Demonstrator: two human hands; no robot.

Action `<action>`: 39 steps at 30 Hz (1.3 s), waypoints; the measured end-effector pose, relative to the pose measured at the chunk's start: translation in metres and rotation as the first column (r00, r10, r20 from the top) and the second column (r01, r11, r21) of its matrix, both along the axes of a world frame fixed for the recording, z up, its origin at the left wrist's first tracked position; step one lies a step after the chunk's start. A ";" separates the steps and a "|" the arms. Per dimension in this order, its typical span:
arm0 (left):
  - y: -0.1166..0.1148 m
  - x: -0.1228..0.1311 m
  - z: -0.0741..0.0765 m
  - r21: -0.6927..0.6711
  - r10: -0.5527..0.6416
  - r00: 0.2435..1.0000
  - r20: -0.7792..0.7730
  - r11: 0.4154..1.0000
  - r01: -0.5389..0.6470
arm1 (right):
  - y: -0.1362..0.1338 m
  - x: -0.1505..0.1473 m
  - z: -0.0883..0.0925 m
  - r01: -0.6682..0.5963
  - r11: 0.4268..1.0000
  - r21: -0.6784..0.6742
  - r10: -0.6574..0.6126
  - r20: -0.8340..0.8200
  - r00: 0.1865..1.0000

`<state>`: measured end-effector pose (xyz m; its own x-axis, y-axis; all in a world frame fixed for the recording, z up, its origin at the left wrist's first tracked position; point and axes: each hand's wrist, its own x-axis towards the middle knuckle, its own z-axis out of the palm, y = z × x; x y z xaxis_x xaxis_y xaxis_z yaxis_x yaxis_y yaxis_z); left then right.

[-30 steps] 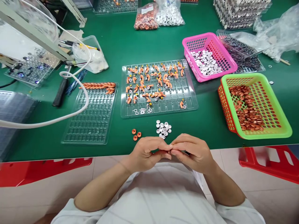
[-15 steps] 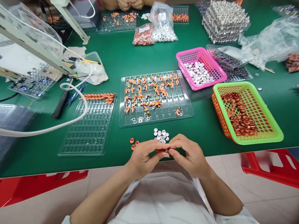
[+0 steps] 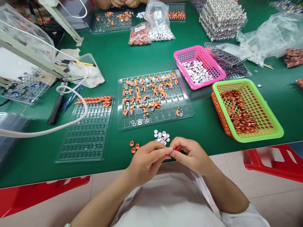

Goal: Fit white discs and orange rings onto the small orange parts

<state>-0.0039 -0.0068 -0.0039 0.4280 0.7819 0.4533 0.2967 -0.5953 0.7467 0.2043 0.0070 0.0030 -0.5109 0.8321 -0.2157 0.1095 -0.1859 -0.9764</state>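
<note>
My left hand [image 3: 148, 160] and my right hand [image 3: 190, 156] meet at the fingertips over the front table edge. Both are closed in a pinch, and whatever small piece lies between them is hidden by the fingers. Just beyond them several small white discs [image 3: 162, 136] lie in a loose cluster. To the left of my left hand are three orange discs [image 3: 132, 143] with dark centres. Farther back, a clear plastic tray [image 3: 170, 114] holds several curved orange pieces [image 3: 155, 91] with yellow and dark ends, plus some white rings [image 3: 140, 121].
A pink basket [image 3: 219, 66] of white discs and a green basket [image 3: 272, 126] of copper-coloured discs stand right. A second clear tray [image 3: 81, 142], a black-handled hammer [image 3: 55, 108] and a white cable [image 3: 59, 127] lie left. At the back are filled bags [image 3: 161, 28] and another person's hands [image 3: 125, 2].
The view has shifted slightly. My left fingers have closed further over the pinch point, covering the small brownish piece that showed between the fingertips. Both hands stay together.
</note>
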 end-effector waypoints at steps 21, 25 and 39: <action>0.000 0.003 -0.007 0.077 -0.008 0.980 -0.197 0.997 0.023 | 0.002 -0.005 -0.005 0.039 0.962 -0.271 -0.037 0.011 0.999; 0.003 0.003 -0.005 0.022 -0.050 0.990 -0.135 0.998 0.054 | 0.005 -0.003 -0.008 -0.005 0.943 -0.333 -0.004 -0.027 1.000; 0.004 0.006 -0.005 -0.032 -0.014 0.997 -0.070 0.999 0.012 | 0.006 -0.001 -0.010 -0.007 0.943 -0.333 -0.004 -0.030 1.000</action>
